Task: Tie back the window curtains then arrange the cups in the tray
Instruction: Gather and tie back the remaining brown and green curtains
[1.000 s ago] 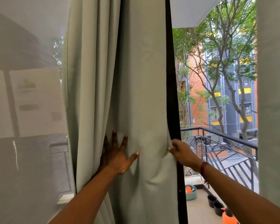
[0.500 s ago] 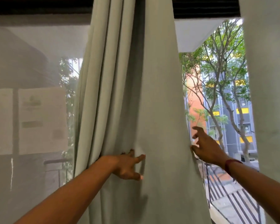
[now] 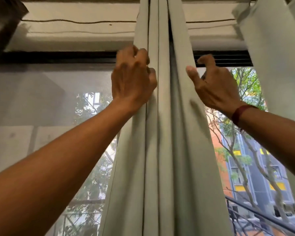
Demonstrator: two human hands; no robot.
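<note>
A pale green curtain [image 3: 163, 150] hangs bunched in narrow folds down the middle of the head view. My left hand [image 3: 133, 77] is up high near the top of the window, its fingers curled around the curtain's left folds. My right hand [image 3: 213, 82] is at the same height on the curtain's right edge, thumb out and fingers bent, touching the cloth without a clear grip. A second pale green curtain [image 3: 276, 57] hangs at the far right. No cups or tray are in view.
A sheer white mesh curtain [image 3: 49, 99] covers the window pane on the left. The black window frame [image 3: 58, 57] runs across the top, with a cable [image 3: 78, 22] on the wall above it. Trees, buildings and a black balcony railing [image 3: 262, 217] show through the opening on the right.
Both hands have risen from waist height to the top of the curtain, and the view has tilted upward. The curtain is now gathered into tighter folds.
</note>
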